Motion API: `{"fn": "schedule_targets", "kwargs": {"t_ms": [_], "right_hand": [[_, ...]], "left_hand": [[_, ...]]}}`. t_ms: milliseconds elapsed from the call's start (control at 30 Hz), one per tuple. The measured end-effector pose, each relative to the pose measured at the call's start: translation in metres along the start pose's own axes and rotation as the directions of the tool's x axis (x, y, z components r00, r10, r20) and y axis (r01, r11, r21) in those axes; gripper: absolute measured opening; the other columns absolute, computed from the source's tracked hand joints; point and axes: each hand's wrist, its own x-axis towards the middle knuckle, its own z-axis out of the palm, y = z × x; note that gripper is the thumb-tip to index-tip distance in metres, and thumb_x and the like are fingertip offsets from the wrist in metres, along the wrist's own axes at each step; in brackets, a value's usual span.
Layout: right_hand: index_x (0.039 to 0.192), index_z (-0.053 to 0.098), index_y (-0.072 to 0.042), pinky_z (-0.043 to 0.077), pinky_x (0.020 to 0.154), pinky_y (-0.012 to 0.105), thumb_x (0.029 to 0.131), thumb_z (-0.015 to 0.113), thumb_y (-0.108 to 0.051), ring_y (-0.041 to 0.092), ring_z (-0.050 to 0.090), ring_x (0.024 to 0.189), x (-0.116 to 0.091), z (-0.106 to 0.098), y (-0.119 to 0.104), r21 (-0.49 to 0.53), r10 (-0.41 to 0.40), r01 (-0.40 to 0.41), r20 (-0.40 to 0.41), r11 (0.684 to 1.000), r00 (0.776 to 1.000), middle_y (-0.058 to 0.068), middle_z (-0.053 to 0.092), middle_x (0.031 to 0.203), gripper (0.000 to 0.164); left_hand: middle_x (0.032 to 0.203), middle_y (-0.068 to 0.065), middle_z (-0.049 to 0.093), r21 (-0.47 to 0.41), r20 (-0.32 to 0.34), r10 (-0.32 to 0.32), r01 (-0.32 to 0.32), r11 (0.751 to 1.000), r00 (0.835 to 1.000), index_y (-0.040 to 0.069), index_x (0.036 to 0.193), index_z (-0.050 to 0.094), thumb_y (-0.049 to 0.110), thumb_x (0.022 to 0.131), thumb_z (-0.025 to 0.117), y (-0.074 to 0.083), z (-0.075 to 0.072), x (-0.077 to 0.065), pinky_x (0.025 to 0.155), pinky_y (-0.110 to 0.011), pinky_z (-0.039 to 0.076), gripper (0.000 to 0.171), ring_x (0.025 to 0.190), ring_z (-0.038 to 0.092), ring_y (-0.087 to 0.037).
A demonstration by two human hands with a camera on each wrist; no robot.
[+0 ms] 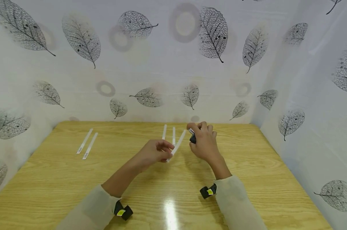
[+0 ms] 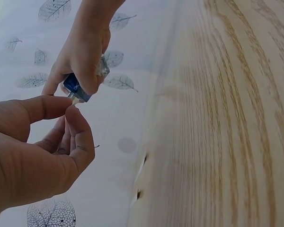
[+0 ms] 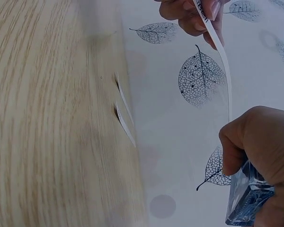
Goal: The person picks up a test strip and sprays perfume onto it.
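Note:
My left hand [image 1: 153,152] pinches a white paper strip [image 1: 179,142] near its lower, printed end, between thumb and fingers. The strip slants up to the right, and in the right wrist view it bows slightly. Beside its upper end, my right hand [image 1: 204,142] grips a small blue glass bottle [image 3: 248,194] that looks like a perfume bottle, with the index finger bent over its top. Most of the bottle is hidden by the fingers. Two more strips, a left one [image 1: 164,131] and a right one [image 1: 174,135], lie on the table just behind the left hand.
Far left on the wooden table [image 1: 58,179] lie another two white strips, an outer one [image 1: 85,141] and an inner one [image 1: 90,146], side by side. A leaf-patterned white curtain [image 1: 156,64] hangs along the table's back and sides.

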Motion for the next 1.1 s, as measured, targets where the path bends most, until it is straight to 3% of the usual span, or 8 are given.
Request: {"fn": "schedule_targets", "kwargs": {"t_ms": [233, 1100], "right_hand": [[0.126, 0.054, -0.026, 0.037, 0.076, 0.055, 0.084, 0.073, -0.005, 0.041, 0.043, 0.099, -0.0008, 0.0002, 0.0003, -0.009, -0.005, 0.005, -0.015, 1.000, 1.000, 0.021, 0.051, 0.121, 0.051], [0.125, 0.053, -0.024, 0.039, 0.077, 0.057, 0.085, 0.077, -0.007, 0.042, 0.044, 0.102, -0.0001, -0.0015, -0.0014, -0.013, 0.009, -0.009, -0.002, 1.000, 1.000, 0.023, 0.051, 0.123, 0.049]], "left_hand": [[0.096, -0.010, 0.064, -0.014, 0.016, -0.007, 0.007, 1.000, 1.000, -0.001, 0.120, 0.066, 0.004, 0.096, 0.070, -0.0001, 0.0005, -0.0006, 0.081, -0.035, 0.060, 0.026, 0.084, 0.066, -0.020], [0.097, -0.009, 0.063, -0.059, 0.052, -0.027, 0.030, 0.998, 0.998, -0.003, 0.123, 0.064, 0.003, 0.097, 0.068, 0.0015, 0.0034, -0.0029, 0.081, -0.034, 0.059, 0.027, 0.085, 0.066, -0.020]]}}
